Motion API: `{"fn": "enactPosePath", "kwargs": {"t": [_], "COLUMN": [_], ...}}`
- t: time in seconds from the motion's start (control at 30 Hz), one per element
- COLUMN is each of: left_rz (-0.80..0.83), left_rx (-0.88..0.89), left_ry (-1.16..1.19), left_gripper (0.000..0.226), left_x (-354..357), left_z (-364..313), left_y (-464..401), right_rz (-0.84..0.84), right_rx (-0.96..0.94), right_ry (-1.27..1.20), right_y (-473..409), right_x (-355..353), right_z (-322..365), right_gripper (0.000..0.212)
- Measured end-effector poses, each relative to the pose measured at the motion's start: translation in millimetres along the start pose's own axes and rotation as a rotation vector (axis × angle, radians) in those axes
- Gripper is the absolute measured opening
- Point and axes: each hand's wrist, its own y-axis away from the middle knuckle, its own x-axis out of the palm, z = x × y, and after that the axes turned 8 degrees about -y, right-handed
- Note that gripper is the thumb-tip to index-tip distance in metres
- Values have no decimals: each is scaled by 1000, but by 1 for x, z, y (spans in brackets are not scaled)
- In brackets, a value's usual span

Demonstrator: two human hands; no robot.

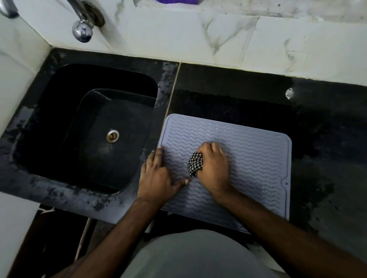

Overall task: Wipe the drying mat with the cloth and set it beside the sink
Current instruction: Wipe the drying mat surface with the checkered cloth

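A grey ribbed drying mat (256, 158) lies flat on the black counter, just right of the sink (95, 123). Its near edge hangs slightly over the counter's front. My right hand (213, 166) grips a bunched black-and-white checked cloth (195, 163) and presses it onto the middle of the mat. My left hand (158, 174) rests flat on the mat's left edge, fingers straight and thumb spread toward the cloth.
The black counter (327, 139) runs to the right, with a small pale spot (289, 93) near the wall. A chrome tap (82, 29) juts from the tiled wall above the sink. The sink's drain (112, 135) is uncovered. A purple item (176, 1) sits on the ledge above.
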Motion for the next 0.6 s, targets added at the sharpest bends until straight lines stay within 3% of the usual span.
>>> {"fn": "enactPosePath", "kwargs": {"t": [0.17, 0.6], "left_rz": [-49, 116], "left_rx": [-84, -72], "left_ry": [43, 155], "left_gripper": [115, 75], "left_x": [7, 7], "left_z": [6, 39], "left_y": [6, -4], "right_rz": [37, 59], "right_rx": [-85, -75], "right_ry": [76, 28], "right_y": [-5, -24], "right_x": [9, 32], "right_z": [11, 49], "right_gripper": [56, 52]}}
